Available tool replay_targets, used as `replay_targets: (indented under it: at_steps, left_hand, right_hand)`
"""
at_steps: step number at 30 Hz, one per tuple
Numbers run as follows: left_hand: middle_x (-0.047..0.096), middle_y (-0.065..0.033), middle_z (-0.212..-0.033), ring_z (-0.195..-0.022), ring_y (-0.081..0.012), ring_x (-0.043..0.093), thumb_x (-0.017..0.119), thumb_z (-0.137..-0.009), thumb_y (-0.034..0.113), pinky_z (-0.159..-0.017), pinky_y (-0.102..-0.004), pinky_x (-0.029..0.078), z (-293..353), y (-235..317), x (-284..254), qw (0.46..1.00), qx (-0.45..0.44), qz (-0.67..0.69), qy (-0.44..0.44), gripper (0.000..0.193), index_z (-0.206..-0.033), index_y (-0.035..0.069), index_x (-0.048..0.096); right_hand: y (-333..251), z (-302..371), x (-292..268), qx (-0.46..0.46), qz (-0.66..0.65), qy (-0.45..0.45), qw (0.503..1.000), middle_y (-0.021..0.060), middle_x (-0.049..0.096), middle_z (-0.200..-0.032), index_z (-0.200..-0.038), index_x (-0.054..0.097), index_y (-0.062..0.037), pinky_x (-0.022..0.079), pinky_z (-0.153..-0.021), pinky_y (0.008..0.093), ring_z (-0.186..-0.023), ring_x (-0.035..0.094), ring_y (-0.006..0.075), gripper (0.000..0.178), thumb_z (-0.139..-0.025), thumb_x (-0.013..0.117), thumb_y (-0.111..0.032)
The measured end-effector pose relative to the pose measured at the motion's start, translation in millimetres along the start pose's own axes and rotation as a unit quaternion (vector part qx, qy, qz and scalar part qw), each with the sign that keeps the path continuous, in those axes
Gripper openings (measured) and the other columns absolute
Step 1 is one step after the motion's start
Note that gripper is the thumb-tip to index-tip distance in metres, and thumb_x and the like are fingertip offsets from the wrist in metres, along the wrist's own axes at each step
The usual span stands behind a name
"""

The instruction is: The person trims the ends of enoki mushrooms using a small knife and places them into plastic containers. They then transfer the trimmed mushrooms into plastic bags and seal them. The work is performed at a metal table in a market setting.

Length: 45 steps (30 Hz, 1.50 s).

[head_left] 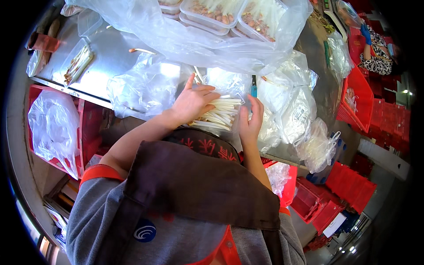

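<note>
A clear plastic tray of thin white stalks with brownish ends [219, 113] lies in front of me at the near edge of the table. My left hand [194, 102] rests over the left part of the stalks, its fingers spread. Beside the tray's right end is my right hand [251, 119], thumb and fingers apart and nothing visible between them. Whether it touches the tray wall, I cannot tell. A few loose stalks [198, 75] lie just beyond my left fingers. Past my right fingertips is a small blue-handled tool [254, 86], probably a knife.
Filled clear trays [216, 12] stand stacked on plastic sheeting [176, 42] at the back. Clear bags [143, 86] lie left, more bags [289, 104] right. Another tray of stalks [79, 63] sits far left. Red crates [353, 187] stand at right; a person [377, 53] works beyond.
</note>
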<state>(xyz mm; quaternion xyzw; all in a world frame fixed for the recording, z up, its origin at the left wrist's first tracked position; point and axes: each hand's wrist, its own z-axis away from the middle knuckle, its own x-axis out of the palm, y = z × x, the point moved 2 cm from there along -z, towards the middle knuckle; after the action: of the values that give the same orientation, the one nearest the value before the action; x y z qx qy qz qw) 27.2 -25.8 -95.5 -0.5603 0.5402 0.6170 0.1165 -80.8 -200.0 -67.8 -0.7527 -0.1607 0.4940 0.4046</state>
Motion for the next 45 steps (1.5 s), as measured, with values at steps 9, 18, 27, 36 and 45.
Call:
replay_targets:
  at_steps: [9,18,27,36,45]
  left_hand:
    - [0.063,-0.0037,-0.102,-0.111,-0.0208,0.054,0.072,-0.074,0.028,-0.106,-0.0578,0.025,-1.2,5.4,-3.3,0.998,-0.048,0.04,-0.027,0.043,-0.112,0.014,0.057]
    - [0.063,-0.0037,-0.104,-0.109,-0.0204,0.055,0.072,-0.075,0.023,-0.109,-0.0543,0.022,-4.1,0.3,-9.9,0.997,-0.02,0.069,-0.011,0.035,-0.106,0.012,0.061]
    - [0.061,-0.0109,-0.108,-0.111,-0.0261,0.053,0.06,-0.087,0.018,-0.102,-0.0493,0.033,4.6,-8.4,-15.8,0.98,-0.039,0.196,0.024,0.023,-0.107,0.008,0.064]
    - [0.047,-0.0159,-0.129,-0.12,-0.0316,0.046,0.049,-0.092,0.011,-0.099,-0.0363,0.038,25.1,-11.7,-30.7,0.965,-0.101,0.241,-0.009,0.033,-0.124,0.003,0.052]
    - [0.042,-0.0161,-0.134,-0.124,-0.0333,0.041,0.044,-0.096,0.017,-0.102,-0.0378,0.035,32.6,-16.3,-8.1,0.967,-0.131,0.209,0.058,0.038,-0.131,0.004,0.045]
  right_hand:
    - [6.7,26.3,-9.6,-0.012,-0.026,-0.021,0.999,0.0126,0.053,-0.116,-0.11,0.054,-0.003,0.039,-0.091,0.0342,-0.108,0.049,0.0249,0.033,-0.078,0.061,-0.005]
    - [-4.5,25.5,-4.8,-0.06,0.022,-0.087,0.994,0.0186,0.047,-0.122,-0.115,0.054,-0.0036,0.037,-0.098,0.0415,-0.114,0.045,0.0349,0.043,-0.074,0.067,-0.008]
    - [-24.9,-4.3,4.8,-0.16,0.092,-0.101,0.978,0.0166,0.045,-0.133,-0.123,0.052,-0.0008,0.031,-0.104,0.042,-0.124,0.04,0.0354,0.045,-0.078,0.06,-0.003]
    - [-0.5,-17.7,15.1,-0.187,0.071,-0.084,0.976,0.0141,0.053,-0.125,-0.101,0.068,-0.0064,0.034,-0.1,0.0436,-0.12,0.044,0.0363,0.027,-0.075,0.061,-0.003]
    - [0.5,-5.2,-1.0,-0.156,0.033,-0.122,0.98,0.0196,0.051,-0.126,-0.101,0.067,-0.0024,0.033,-0.103,0.0439,-0.123,0.041,0.04,0.031,-0.075,0.052,0.002]
